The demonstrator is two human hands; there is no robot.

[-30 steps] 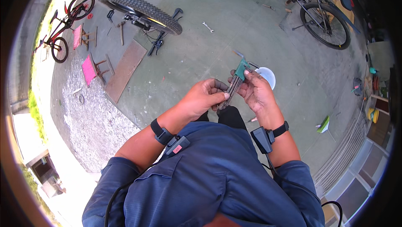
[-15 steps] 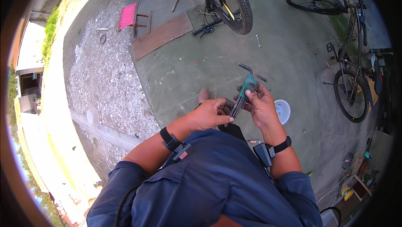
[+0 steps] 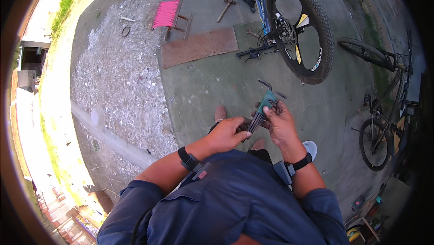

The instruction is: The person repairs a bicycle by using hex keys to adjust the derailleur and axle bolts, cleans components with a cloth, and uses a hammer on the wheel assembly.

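Note:
A set of hex keys in a green plastic holder (image 3: pixel 267 101) is tilted between both hands, with its bent ends up and to the right and its long dark shafts pointing down-left. My right hand (image 3: pixel 279 125) grips the green holder, thumb across its front. My left hand (image 3: pixel 230 132) pinches the lower ends of the shafts, its thumb on top. Both wrists wear black straps with small devices. My shoes (image 3: pixel 220 114) show on the floor beneath the hands.
A blue bike (image 3: pixel 302 30) lies ahead with its wheel toward me; another bike (image 3: pixel 375 145) is at right. Pink folding stools (image 3: pixel 166 13), a hammer (image 3: pixel 224 10), a rusty board (image 3: pixel 199 47) and a white bowl (image 3: pixel 309 150) are on the ground. Pale debris-strewn paving (image 3: pixel 117 86) spans the left.
The view has swung rightward and forward, bringing the blue bike nearer the middle and moving the bowl down behind my right arm. My feet now show. Both hands still hold the hex key set.

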